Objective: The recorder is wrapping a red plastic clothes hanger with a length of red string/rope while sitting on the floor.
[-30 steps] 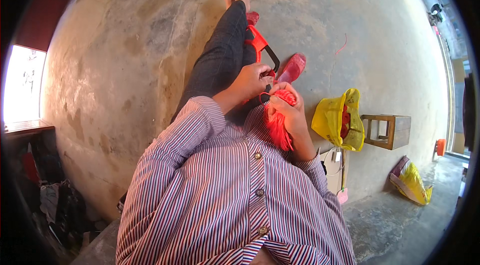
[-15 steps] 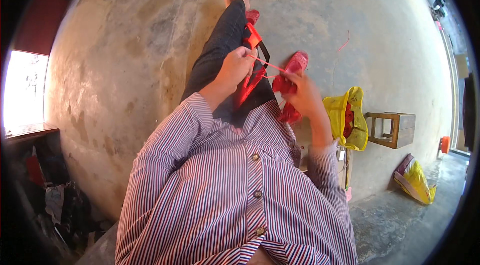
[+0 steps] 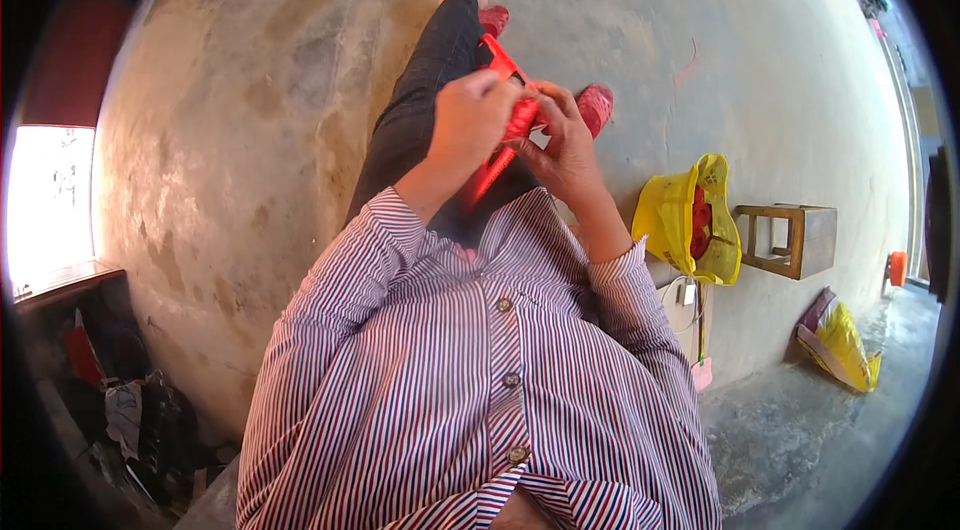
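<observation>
Concrete floor [image 3: 250, 130]; hands hide red piece [image 3: 497, 162].

Both hands meet above the lap, at 12 o'clock from the striped shirt [image 3: 480, 400]. The left hand [image 3: 468, 125] and right hand [image 3: 562, 145] each close a grip on the red strap [image 3: 500, 155], which runs between them and down toward the shirt. A red sandal [image 3: 596, 108] lies on the floor at 2 o'clock, just beside the right hand. A yellow bag [image 3: 690, 220] and wooden stool [image 3: 790, 240] sit at 3 o'clock.
</observation>
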Demonstrator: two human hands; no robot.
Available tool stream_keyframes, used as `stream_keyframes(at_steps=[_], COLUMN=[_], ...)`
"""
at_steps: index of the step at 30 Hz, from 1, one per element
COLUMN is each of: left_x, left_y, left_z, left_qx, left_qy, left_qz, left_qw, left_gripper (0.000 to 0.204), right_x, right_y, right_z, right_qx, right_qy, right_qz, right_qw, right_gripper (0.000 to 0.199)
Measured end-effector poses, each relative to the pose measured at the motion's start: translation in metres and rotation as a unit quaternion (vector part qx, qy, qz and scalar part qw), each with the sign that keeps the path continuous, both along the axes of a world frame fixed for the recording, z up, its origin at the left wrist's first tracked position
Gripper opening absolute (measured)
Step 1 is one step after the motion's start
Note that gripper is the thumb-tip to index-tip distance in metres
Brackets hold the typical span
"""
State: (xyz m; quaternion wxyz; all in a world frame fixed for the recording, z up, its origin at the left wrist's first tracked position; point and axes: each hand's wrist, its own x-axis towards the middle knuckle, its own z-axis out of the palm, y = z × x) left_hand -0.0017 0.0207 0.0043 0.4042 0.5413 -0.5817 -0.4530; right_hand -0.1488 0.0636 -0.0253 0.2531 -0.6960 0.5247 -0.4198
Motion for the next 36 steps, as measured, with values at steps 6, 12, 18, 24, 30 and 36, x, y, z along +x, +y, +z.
stream_keyframes(at_steps=[6,12,18,24,30,36], left_x=[-0.005,-0.003,-0.007,-0.013,-0.001,0.012], left_y=[0.002,0.0,-0.01,-0.017,-0.01,0.02], left_z=[0.01,-0.016,-0.023,-0.031,-0.035,-0.024], left_qx=[0.245,0.218,0.318,0.387,0.41,0.029], left_qy=[0.264,0.198,0.211,0.195,0.213,-0.039], left_qz=[-0.037,-0.068,-0.122,-0.11,-0.144,-0.126], left_qw=[0.932,0.953,0.916,0.895,0.875,0.991], left_gripper=[0.018,0.017,0.024,0.017,0.011,0.026], right_x=[-0.025,-0.088,-0.17,-0.211,-0.148,-0.13], right_y=[0.012,0.032,0.095,0.205,0.213,0.153], right_z=[-0.008,0.02,0.005,-0.088,-0.092,-0.084], right_qx=[0.051,0.064,-0.002,0.122,0.283,0.223], right_qy=[-0.219,-0.697,-0.73,-0.567,-0.674,-0.674], right_qz=[-0.053,-0.077,0.1,-0.023,-0.098,-0.204], right_qw=[0.973,0.71,0.676,0.814,0.676,0.674], right_gripper=[0.05,0.028,0.017,0.017,0.033,0.047])
